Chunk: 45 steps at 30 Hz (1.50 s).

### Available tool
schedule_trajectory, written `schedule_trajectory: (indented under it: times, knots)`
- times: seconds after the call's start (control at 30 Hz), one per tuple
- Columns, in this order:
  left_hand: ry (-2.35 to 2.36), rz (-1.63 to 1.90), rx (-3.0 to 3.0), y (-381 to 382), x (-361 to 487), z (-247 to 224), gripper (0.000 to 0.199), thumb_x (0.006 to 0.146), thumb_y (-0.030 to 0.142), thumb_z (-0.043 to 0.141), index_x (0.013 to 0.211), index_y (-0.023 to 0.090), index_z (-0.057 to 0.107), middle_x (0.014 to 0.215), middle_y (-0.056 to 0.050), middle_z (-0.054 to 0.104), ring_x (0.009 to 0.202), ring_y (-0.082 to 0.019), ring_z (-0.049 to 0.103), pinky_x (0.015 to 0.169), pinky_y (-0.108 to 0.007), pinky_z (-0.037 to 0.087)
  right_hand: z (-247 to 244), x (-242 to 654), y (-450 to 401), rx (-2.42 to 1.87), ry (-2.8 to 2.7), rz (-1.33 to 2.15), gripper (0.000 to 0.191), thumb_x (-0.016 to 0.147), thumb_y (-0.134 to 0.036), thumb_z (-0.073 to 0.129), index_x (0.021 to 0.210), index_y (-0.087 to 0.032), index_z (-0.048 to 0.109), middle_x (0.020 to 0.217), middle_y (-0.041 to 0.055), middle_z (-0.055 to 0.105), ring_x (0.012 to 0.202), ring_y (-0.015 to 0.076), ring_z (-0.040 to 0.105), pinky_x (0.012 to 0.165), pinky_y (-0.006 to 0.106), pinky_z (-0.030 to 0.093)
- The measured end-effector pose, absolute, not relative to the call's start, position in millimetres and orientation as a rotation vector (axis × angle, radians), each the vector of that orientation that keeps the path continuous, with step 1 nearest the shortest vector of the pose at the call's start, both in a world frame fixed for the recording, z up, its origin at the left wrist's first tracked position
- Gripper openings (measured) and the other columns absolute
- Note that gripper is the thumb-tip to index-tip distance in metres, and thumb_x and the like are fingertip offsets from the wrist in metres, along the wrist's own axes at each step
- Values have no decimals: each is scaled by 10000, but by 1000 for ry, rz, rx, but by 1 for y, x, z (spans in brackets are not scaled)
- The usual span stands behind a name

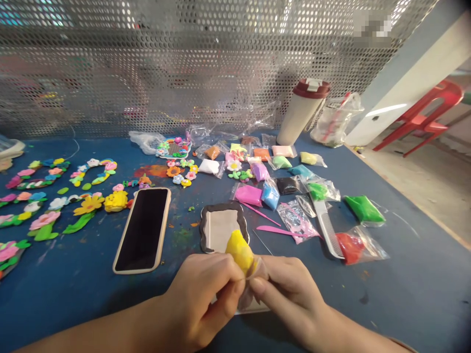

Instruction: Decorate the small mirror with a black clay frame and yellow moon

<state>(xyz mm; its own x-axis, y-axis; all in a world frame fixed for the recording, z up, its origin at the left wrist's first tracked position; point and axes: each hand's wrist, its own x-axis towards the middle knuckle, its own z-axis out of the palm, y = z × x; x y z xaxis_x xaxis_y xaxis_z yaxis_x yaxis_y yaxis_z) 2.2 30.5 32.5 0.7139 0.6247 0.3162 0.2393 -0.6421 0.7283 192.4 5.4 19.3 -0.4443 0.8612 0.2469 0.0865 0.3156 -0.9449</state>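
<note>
A lump of yellow clay (240, 249) sticks up out of a clear plastic bag (259, 268) between my hands. My left hand (211, 296) pinches the bag's left side, its fingers closed. On the other side, my right hand (292, 294) grips the bag between thumb and curled fingers. Just behind the clay lies a grey plate with a wavy black border (224, 228). A pale flat object shows partly beneath my hands.
A phone (143, 230) lies left of centre, near clay flower pieces (88, 205). Behind and right are bagged clays (248, 194), pink tools (279, 230), a white comb (328, 229) and a tumbler (303, 112). A perforated metal screen (147, 73) borders the blue table (412, 274).
</note>
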Motion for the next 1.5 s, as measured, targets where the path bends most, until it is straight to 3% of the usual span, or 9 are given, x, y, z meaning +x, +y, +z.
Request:
schedule_trajectory:
  times: [0.1,0.27,0.77,1.1,1.2,1.27,1.37,1.43,1.5]
  knots:
    - [712,684,2206,30,6,32,188,953,215,377,780,201,449,678,30,540,602,-102,511,585,-213,364,16,193,6,-891,-1775,1163,281,947,-205,426,681,-181,511,610,-16,567,548,78,518,557,182,405]
    - [782,612,2157,29,9,25,412,923,537,424,698,193,425,617,40,500,541,-99,450,521,-228,312,12,193,4,-898,-1899,1025,274,927,-196,443,654,-192,420,579,-45,425,506,73,352,504,197,317]
    - [540,669,2005,25,6,40,390,991,374,362,743,177,590,647,25,643,602,-65,582,614,-158,421,34,192,0,-717,-1869,1214,391,973,-330,373,650,-181,534,589,21,618,548,93,557,553,189,437]
    - [716,663,2100,35,-3,50,303,957,293,427,674,194,381,573,72,375,521,-66,376,508,-194,293,21,198,-2,-816,-1840,1090,365,982,-357,383,666,-194,465,585,-13,566,535,82,505,543,188,408]
    - [778,691,1958,40,-3,47,304,975,329,395,703,195,419,629,60,424,566,-71,416,534,-187,328,11,199,6,-868,-1698,919,273,954,-405,451,758,-214,460,681,-33,484,610,90,456,578,183,411]
    - [822,722,1826,44,-3,45,332,978,373,388,701,195,434,638,54,436,571,-74,421,529,-179,341,4,201,12,-936,-1562,824,252,894,-470,543,984,-242,488,911,5,514,869,123,516,796,218,453]
    - [848,758,1669,51,-4,45,387,963,423,409,656,189,427,602,52,440,549,-76,411,514,-177,339,-1,203,17,-966,-1616,956,763,727,-580,678,1336,-288,325,1359,80,371,1276,217,376,1071,339,349]
    - [865,737,1593,54,-4,47,409,959,438,409,638,185,434,596,48,451,551,-80,418,523,-181,348,-1,201,18,-966,-1651,1097,779,744,-521,696,1374,-328,282,1388,70,377,1264,216,421,1055,347,389]
    - [928,657,1558,57,-4,51,403,962,431,402,647,183,445,611,46,459,569,-83,426,538,-185,355,0,198,18,-993,-1634,1142,561,813,-384,682,1289,-345,386,1250,33,498,1132,181,531,970,309,463]
